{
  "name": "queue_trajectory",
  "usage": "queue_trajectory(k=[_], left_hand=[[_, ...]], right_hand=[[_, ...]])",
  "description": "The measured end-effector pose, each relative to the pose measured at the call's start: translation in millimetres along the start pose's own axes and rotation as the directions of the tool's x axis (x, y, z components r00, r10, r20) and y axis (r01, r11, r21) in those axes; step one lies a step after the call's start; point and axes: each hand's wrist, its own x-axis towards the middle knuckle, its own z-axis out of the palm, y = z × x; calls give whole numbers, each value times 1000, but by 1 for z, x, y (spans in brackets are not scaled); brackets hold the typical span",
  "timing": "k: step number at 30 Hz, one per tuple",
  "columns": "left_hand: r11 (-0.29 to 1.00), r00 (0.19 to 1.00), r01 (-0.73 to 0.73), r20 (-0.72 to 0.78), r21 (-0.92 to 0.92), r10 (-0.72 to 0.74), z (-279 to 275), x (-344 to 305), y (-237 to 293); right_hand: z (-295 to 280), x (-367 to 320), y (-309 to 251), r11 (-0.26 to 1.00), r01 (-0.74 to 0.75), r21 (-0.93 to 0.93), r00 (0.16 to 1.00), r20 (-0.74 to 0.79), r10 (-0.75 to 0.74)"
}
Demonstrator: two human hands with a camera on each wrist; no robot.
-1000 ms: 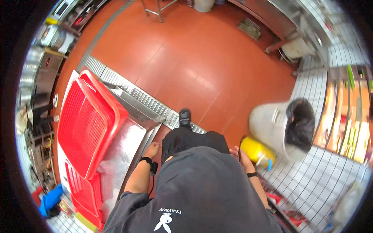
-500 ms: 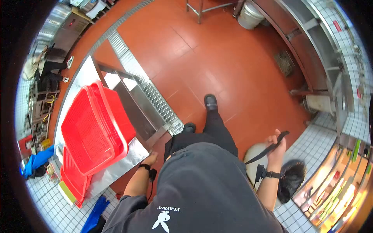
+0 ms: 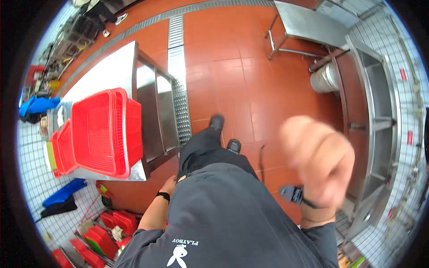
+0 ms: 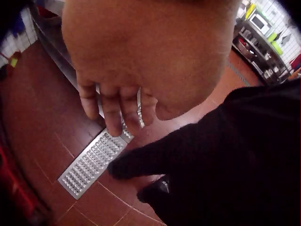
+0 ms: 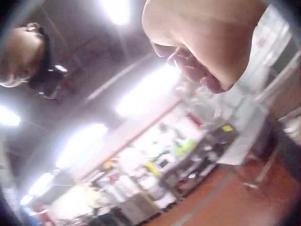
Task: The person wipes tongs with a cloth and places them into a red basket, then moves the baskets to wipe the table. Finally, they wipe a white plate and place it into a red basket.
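Note:
In the head view my right hand [image 3: 317,161] is raised close to the camera, blurred, with its fingers bent and nothing visible in them. The right wrist view shows the same hand [image 5: 202,42] from the palm side, fingers loosely curled. A thin black strap [image 3: 262,163] hangs beside my leg, apart from that hand. My left hand [image 3: 170,184] hangs low at my side. Seen in the left wrist view, its loosely bent fingers [image 4: 111,110] hold nothing. Nearest to it stands the metal table [image 3: 118,67] with stacked red plastic baskets [image 3: 96,134].
Red-brown tiles [image 3: 232,80] cover the floor, crossed by a metal drain grate [image 3: 181,109]. A steel counter [image 3: 380,107] runs along the right, with a white bucket [image 3: 324,78] under it. A low steel table [image 3: 308,24] stands ahead. Another person [image 3: 100,13] is far left.
My right hand has risen from beside my leg toward the camera. The black strap, earlier at that hand, now hangs away from it. My view has turned, and the left hand stays low.

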Motion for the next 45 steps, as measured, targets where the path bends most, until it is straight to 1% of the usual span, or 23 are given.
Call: queue_trajectory(k=[2,4,5,6,8,9,13,15,18,19,21,22,23,24,25,27,29,33,36,39,40,42,45], left_hand=[[984,988,155,-2,94,-155,7,18,14],[982,987,154,-73,110,-146,8,45,22],[987,986,150,-84,60,-144,7,58,28],[990,985,144,-96,10,-142,7,71,35],[984,979,133,-138,-117,-149,9,105,44],[973,973,123,-169,-193,-157,12,128,43],[973,983,114,-117,-202,-140,3,196,82],[947,985,100,-101,-306,-136,-12,230,109],[960,976,-23,-216,-280,-39,-36,282,125],[928,961,15,-250,-371,-115,-59,288,156],[880,937,55,-280,-472,-209,-100,308,191],[845,938,65,-257,-531,-234,-114,319,198],[841,931,96,-251,-533,-265,-128,324,208],[835,923,126,-245,-535,-296,-142,329,220],[829,914,156,-238,-538,-327,-157,333,232],[849,890,192,-276,-492,-362,-170,352,229],[827,875,214,-273,-520,-399,-181,360,241],[831,837,306,-284,-464,-467,-204,375,274],[758,799,291,-289,-584,-528,-231,374,328],[720,850,279,-185,-636,-493,-261,398,377],[707,864,269,-161,-654,-477,-270,407,390],[790,827,173,-348,-589,-441,-269,425,387],[690,792,139,-338,-710,-508,-281,441,405]], right_hand=[[12,43,4,1000,-13,-17,995,94,14],[-1,82,27,1000,2,-8,998,70,-1],[-14,100,47,999,27,18,1000,-1,-27],[-70,108,79,993,20,116,971,-238,9],[36,184,64,996,85,-36,985,156,-78],[85,210,42,995,-64,-73,945,315,84],[142,299,38,983,-147,-112,833,521,184],[152,337,33,977,-196,-88,782,587,210],[162,385,33,943,-332,-10,704,663,255],[156,407,43,913,-409,10,717,623,314],[124,449,86,816,-571,85,772,395,499],[86,468,124,768,-623,151,779,212,590],[32,477,170,753,-632,182,754,-81,652],[-29,474,213,744,-636,207,663,-348,663],[-125,456,260,730,-662,171,617,-429,660],[-225,412,290,508,-837,204,361,-492,793],[-271,385,301,335,-912,238,130,-606,785],[-297,413,345,182,-955,235,-32,-689,724],[-275,501,398,168,-968,189,-8,-686,728],[-225,624,468,220,-975,7,172,-597,783],[-200,676,483,251,-957,-143,289,-452,844],[-137,782,507,419,-829,-371,487,-110,866],[-48,909,522,513,-651,-560,598,37,800]])
